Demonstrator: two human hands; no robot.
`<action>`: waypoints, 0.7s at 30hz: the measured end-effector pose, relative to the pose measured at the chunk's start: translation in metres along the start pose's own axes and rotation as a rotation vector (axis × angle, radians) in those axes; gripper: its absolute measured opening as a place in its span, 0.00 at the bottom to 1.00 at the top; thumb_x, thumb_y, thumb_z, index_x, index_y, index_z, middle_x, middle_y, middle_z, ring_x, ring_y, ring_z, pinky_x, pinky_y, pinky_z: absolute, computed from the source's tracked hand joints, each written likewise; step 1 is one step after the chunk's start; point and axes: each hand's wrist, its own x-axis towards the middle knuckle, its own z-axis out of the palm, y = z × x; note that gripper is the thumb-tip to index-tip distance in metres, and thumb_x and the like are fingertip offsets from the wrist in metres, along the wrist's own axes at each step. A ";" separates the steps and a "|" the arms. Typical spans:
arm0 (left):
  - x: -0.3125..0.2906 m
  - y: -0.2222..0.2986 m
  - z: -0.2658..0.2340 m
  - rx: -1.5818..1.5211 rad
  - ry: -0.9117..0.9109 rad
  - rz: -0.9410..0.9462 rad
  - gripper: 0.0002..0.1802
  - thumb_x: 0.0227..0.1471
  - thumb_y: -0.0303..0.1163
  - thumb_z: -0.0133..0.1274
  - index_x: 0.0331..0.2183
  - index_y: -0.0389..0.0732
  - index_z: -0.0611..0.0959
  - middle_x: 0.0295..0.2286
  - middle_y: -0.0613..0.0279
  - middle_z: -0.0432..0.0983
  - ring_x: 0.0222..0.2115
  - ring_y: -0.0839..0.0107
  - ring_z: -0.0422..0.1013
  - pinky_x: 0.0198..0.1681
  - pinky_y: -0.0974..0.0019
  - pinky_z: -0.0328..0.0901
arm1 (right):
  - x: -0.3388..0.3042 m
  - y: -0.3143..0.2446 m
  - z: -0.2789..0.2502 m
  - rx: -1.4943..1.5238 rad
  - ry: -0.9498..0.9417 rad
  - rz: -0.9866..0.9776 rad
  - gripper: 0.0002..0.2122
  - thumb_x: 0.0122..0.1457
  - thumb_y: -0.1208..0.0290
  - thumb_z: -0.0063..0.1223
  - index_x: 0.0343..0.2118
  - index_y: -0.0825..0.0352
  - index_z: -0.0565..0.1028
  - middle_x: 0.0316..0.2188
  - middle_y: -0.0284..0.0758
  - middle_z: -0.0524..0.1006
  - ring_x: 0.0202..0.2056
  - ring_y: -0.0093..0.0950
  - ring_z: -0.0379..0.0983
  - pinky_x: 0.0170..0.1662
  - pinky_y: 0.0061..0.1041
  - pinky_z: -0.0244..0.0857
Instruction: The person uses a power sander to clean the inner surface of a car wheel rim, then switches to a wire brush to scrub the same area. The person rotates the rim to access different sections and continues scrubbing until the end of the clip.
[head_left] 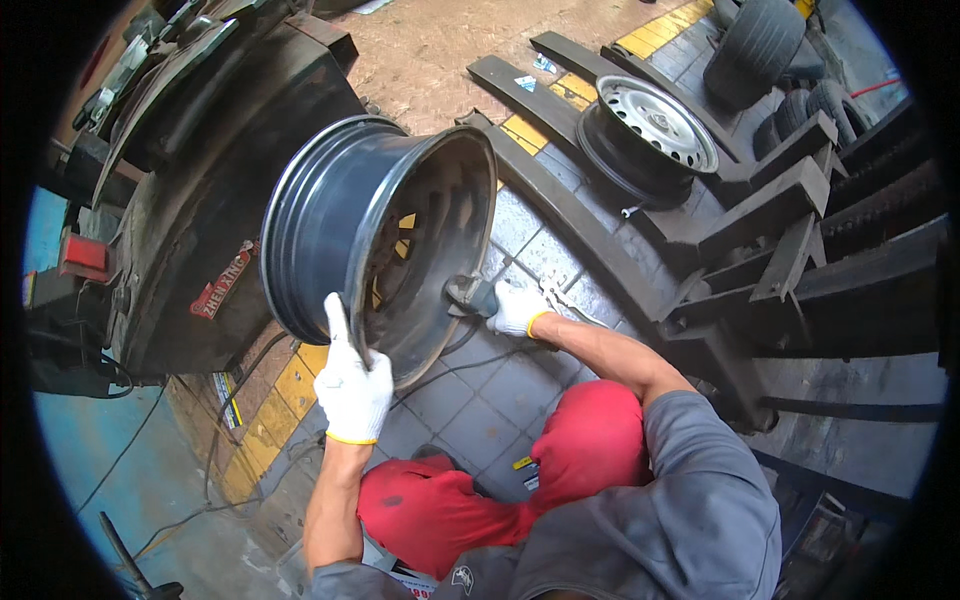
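clamping left hand (353, 388) on wheel rim (345, 228) at near lip, right hand (517, 308) around handheld tool (474, 296), we expect heavy, rigid handling.

From where I'm standing it's a veh. workshop, wheel/tyre work: a big, dark, round metal wheel rim (315, 230), a 2nd rim w/ a silvery, hole-ringed face (655, 125) nr thick, dark metal beams (575, 225), & black, treaded rubber tyres (755, 50) grouped beyond. Also a bulky dark metal machine (250, 120), thin black cables (207, 460) trailing over the floor, grey sq. tiles (545, 255) w/ yellow bands (295, 385), & a person in white knit work gloves (355, 395).
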 end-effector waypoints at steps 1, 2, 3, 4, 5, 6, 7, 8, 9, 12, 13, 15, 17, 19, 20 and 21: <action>0.000 0.001 -0.005 0.012 -0.003 -0.033 0.56 0.53 0.22 0.57 0.80 0.50 0.59 0.38 0.35 0.87 0.31 0.40 0.85 0.37 0.48 0.77 | -0.002 -0.002 0.007 0.021 -0.061 0.046 0.32 0.58 0.52 0.64 0.58 0.72 0.73 0.50 0.56 0.85 0.51 0.54 0.85 0.56 0.48 0.77; 0.000 0.004 -0.013 0.065 0.028 -0.002 0.53 0.51 0.21 0.56 0.78 0.43 0.64 0.36 0.40 0.86 0.24 0.44 0.81 0.32 0.51 0.75 | -0.005 -0.007 0.010 0.027 -0.067 0.033 0.32 0.58 0.52 0.64 0.58 0.72 0.73 0.50 0.56 0.85 0.51 0.54 0.85 0.56 0.48 0.77; 0.000 0.007 -0.019 0.084 0.006 -0.006 0.54 0.50 0.21 0.56 0.78 0.43 0.64 0.35 0.41 0.86 0.24 0.44 0.81 0.32 0.51 0.76 | -0.009 -0.012 0.012 0.032 -0.075 0.020 0.31 0.58 0.52 0.63 0.57 0.72 0.74 0.50 0.56 0.85 0.51 0.54 0.85 0.56 0.48 0.77; -0.001 0.010 -0.026 0.103 -0.015 -0.010 0.54 0.50 0.20 0.57 0.78 0.43 0.64 0.34 0.42 0.86 0.23 0.45 0.81 0.32 0.52 0.76 | -0.013 -0.015 0.014 0.036 -0.082 0.006 0.31 0.58 0.52 0.63 0.57 0.72 0.74 0.50 0.56 0.85 0.51 0.54 0.85 0.56 0.48 0.77; -0.002 0.014 -0.035 0.129 -0.044 0.012 0.54 0.50 0.20 0.57 0.78 0.43 0.64 0.34 0.42 0.86 0.24 0.46 0.81 0.32 0.52 0.76 | -0.014 -0.015 0.017 0.041 -0.079 -0.027 0.30 0.58 0.52 0.64 0.55 0.73 0.74 0.50 0.56 0.85 0.52 0.55 0.85 0.56 0.49 0.77; -0.002 0.019 -0.043 0.157 -0.074 0.035 0.55 0.49 0.20 0.58 0.78 0.42 0.64 0.35 0.43 0.86 0.24 0.47 0.81 0.32 0.52 0.77 | -0.014 -0.015 0.020 0.030 -0.094 -0.040 0.30 0.58 0.52 0.64 0.54 0.73 0.74 0.50 0.57 0.85 0.51 0.55 0.85 0.56 0.49 0.77; -0.002 0.024 -0.050 0.183 -0.105 0.057 0.55 0.49 0.20 0.58 0.78 0.41 0.64 0.35 0.44 0.86 0.25 0.48 0.82 0.33 0.53 0.77 | -0.015 -0.015 0.023 0.019 -0.110 -0.052 0.30 0.58 0.52 0.64 0.54 0.73 0.73 0.50 0.57 0.85 0.51 0.55 0.85 0.56 0.49 0.77; 0.001 0.029 -0.056 0.196 -0.098 0.111 0.54 0.49 0.20 0.59 0.78 0.41 0.64 0.34 0.43 0.86 0.25 0.47 0.82 0.33 0.52 0.77 | -0.015 -0.018 0.026 0.012 -0.122 -0.068 0.30 0.58 0.52 0.64 0.53 0.73 0.73 0.49 0.57 0.85 0.51 0.55 0.85 0.55 0.49 0.78; 0.005 0.033 -0.060 0.204 -0.091 0.166 0.54 0.50 0.20 0.59 0.77 0.42 0.65 0.34 0.42 0.86 0.25 0.47 0.83 0.33 0.52 0.77 | -0.019 -0.025 0.025 0.030 -0.139 -0.073 0.30 0.58 0.53 0.64 0.54 0.74 0.73 0.50 0.58 0.85 0.51 0.56 0.85 0.55 0.50 0.78; 0.024 0.052 -0.067 0.217 -0.110 0.311 0.48 0.50 0.20 0.61 0.73 0.39 0.71 0.34 0.45 0.85 0.28 0.48 0.84 0.36 0.52 0.79 | -0.024 -0.036 0.032 0.055 -0.189 -0.084 0.29 0.58 0.55 0.65 0.53 0.74 0.73 0.49 0.59 0.85 0.51 0.56 0.85 0.55 0.50 0.78; 0.033 0.054 -0.063 0.218 -0.096 0.388 0.47 0.50 0.21 0.61 0.72 0.37 0.72 0.34 0.47 0.84 0.27 0.50 0.83 0.35 0.53 0.78 | -0.026 -0.038 0.033 0.055 -0.179 -0.098 0.27 0.58 0.58 0.66 0.52 0.75 0.73 0.48 0.59 0.86 0.51 0.57 0.85 0.55 0.50 0.78; 0.058 0.067 -0.054 0.177 -0.066 0.477 0.38 0.51 0.23 0.61 0.65 0.34 0.80 0.34 0.49 0.84 0.27 0.50 0.82 0.35 0.52 0.78 | -0.019 -0.041 0.032 0.052 -0.126 -0.095 0.27 0.58 0.57 0.66 0.52 0.74 0.73 0.48 0.60 0.85 0.50 0.59 0.85 0.54 0.52 0.78; 0.077 0.070 -0.046 0.174 -0.077 0.479 0.32 0.53 0.26 0.61 0.61 0.34 0.83 0.36 0.45 0.86 0.33 0.46 0.84 0.41 0.49 0.79 | -0.010 -0.052 0.025 0.054 -0.058 -0.077 0.26 0.59 0.58 0.66 0.51 0.73 0.72 0.47 0.60 0.85 0.49 0.59 0.85 0.54 0.53 0.78; 0.094 0.077 -0.038 0.177 -0.105 0.449 0.29 0.55 0.29 0.60 0.58 0.35 0.84 0.39 0.42 0.87 0.38 0.43 0.85 0.46 0.47 0.79 | 0.006 -0.051 0.021 0.040 0.031 -0.064 0.25 0.58 0.59 0.66 0.51 0.73 0.73 0.46 0.58 0.86 0.48 0.58 0.85 0.53 0.51 0.79; 0.103 0.079 -0.033 0.177 -0.117 0.433 0.28 0.55 0.30 0.59 0.58 0.36 0.85 0.38 0.41 0.87 0.38 0.42 0.85 0.46 0.46 0.79 | 0.013 -0.054 0.019 0.035 0.089 -0.076 0.25 0.58 0.59 0.66 0.51 0.73 0.73 0.46 0.58 0.86 0.48 0.57 0.86 0.53 0.50 0.79; 0.111 0.081 -0.030 0.182 -0.136 0.421 0.27 0.55 0.31 0.58 0.57 0.36 0.85 0.37 0.41 0.88 0.38 0.42 0.85 0.46 0.46 0.78 | 0.015 -0.057 0.020 0.010 0.050 -0.092 0.24 0.58 0.60 0.65 0.50 0.74 0.74 0.45 0.57 0.86 0.48 0.56 0.86 0.53 0.50 0.79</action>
